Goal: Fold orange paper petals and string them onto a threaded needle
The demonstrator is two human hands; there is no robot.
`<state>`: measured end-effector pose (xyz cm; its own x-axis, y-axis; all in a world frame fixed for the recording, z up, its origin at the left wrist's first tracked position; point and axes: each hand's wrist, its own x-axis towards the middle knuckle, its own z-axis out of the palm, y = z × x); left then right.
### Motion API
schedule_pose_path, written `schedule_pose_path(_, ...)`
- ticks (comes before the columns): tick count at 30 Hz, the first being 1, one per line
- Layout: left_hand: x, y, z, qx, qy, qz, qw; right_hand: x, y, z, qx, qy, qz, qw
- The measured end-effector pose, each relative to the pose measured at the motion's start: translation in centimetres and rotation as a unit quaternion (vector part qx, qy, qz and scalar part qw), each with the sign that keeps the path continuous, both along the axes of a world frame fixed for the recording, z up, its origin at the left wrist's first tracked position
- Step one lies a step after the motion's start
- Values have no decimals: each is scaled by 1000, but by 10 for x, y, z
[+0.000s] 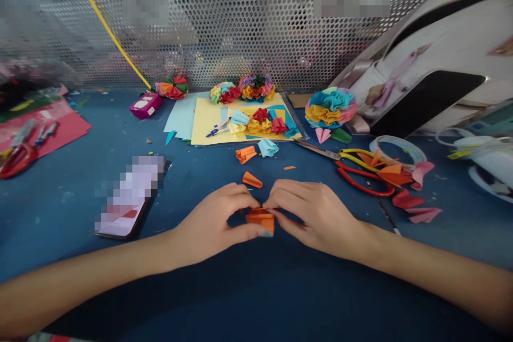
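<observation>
Now L hand point(212, 222) & R hand point(312, 214) fingers both pinching folded orange paper point(261, 219) btwn fingertips, above blue table point(256, 288).

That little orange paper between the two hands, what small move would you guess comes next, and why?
Probably a firmer pinch to set the fold. Both the left hand and the right hand hold the folded orange paper over the blue table, fingertips meeting at its top edge. It looks only partly creased, unlike the finished orange folded piece lying just beyond it.
</observation>
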<state>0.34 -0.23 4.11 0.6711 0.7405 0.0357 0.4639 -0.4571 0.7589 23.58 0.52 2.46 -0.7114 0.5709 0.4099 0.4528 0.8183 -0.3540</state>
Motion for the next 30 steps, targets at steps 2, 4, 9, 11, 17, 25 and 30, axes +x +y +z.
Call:
schedule_pose_path(2, 0, 3, 0, -26, -11, 1, 1000, 1, 1, 1, 23, -12, 12, 1000)
schedule_pose_path(4, 1, 7, -2, -40, -20, 10, 999, 1, 1, 2, 59, -24, 20, 998)
schedule_pose_path(9, 3, 7, -10, -53, -58, 29, 997, 2, -1, 4, 131, -49, 30, 990)
schedule_pose_path(11, 3, 5, -10, -19, -56, 26, 998, 1, -2, 4, 141, -53, 30, 988)
schedule_pose_path(17, 2, 1, -8, 164, -10, -25, 986, -2, -6, 2, 95, -43, 22, 994)
schedule_pose_path(25, 0, -6, -10, 349, 68, -55, 933, -6, -11, 1, 33, -36, 15, 999)
schedule_pose_path(30, 1, -2, -13, 176, 2, -18, 984, -5, -11, 4, 197, -77, 24, 977)
